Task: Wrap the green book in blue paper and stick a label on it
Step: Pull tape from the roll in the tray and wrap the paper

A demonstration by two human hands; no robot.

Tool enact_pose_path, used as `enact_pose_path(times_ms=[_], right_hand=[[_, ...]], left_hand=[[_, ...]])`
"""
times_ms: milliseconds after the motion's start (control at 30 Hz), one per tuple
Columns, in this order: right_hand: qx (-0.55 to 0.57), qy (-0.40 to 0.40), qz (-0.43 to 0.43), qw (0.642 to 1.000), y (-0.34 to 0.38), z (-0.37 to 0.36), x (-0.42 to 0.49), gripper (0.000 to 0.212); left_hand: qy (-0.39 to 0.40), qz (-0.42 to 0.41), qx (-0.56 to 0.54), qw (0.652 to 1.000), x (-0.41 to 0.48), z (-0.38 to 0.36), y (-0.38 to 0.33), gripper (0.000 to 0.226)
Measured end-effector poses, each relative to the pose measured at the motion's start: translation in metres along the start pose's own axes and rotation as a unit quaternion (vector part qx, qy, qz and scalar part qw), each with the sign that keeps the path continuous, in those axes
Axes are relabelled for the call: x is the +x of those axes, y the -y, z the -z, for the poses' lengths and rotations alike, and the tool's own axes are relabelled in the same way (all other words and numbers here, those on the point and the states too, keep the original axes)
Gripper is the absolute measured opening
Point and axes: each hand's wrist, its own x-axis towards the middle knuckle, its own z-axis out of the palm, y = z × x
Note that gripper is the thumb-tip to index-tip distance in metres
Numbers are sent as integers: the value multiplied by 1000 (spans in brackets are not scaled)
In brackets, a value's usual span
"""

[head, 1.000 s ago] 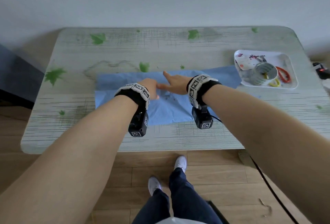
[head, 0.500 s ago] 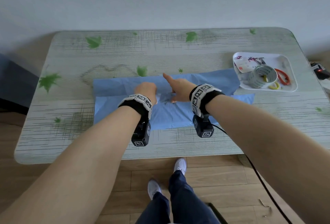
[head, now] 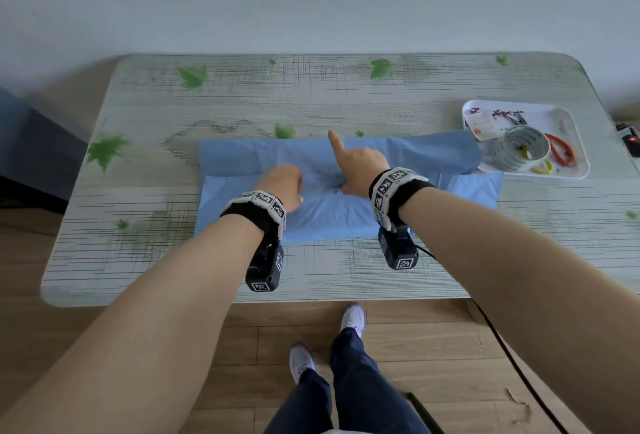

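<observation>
The blue paper (head: 426,156) lies folded across the middle of the table, its near flap laid over the far one. The green book is hidden under it. My left hand (head: 282,184) rests on the fold at the centre, back up, fingers curled under and out of sight. Just to its right, my right hand (head: 360,170) presses its thumb on the paper seam, with the index finger pointing away and the other fingers curled. A white sheet with flower prints (head: 483,124), seemingly labels, lies in the tray.
A white tray (head: 575,143) at the right edge of the table (head: 138,260) holds a tape roll (head: 523,149), red-handled scissors (head: 561,153) and a yellow piece (head: 543,169). The paper's right end touches the tray. A black device (head: 628,137) lies beyond the table's right edge.
Both hands drew a little toward me on the paper. My right index finger lifted from lying leftward to pointing away from me. The left hand stayed on the fold.
</observation>
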Motion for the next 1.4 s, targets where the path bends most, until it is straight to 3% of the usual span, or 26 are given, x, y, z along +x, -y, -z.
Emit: enact_pose_path(times_ms=[133, 267, 400, 467, 600, 800, 1067, 1133, 1400], right_hand=[[17, 11, -31, 999, -15, -3, 2, 103], [50, -10, -38, 998, -19, 1, 7, 96], [122, -164, -51, 978, -6, 9, 11, 45], [180, -192, -59, 963, 1, 7, 15, 27], [254, -168, -50, 951, 1, -4, 16, 17], [384, -69, -55, 919, -20, -6, 11, 15], [310, -15, -116, 944, -29, -11, 8, 13], [303, -14, -138, 943, -32, -11, 8, 19], [306, -30, -171, 936, -45, -22, 1, 13]], left_hand=[[0, -60, -1, 998, 0, 2, -4, 22], [36, -54, 12, 998, 4, -1, -8, 31], [75, -89, 70, 991, 5, -7, -7, 44], [101, -97, 91, 986, 4, -12, -9, 49], [129, -111, 84, 982, -1, -21, -17, 61], [121, -134, 71, 981, 6, -27, -41, 67], [121, -157, 93, 976, 5, -31, -60, 64], [117, -162, 101, 975, 7, -29, -63, 63], [100, -184, 138, 968, 3, -24, -80, 58]])
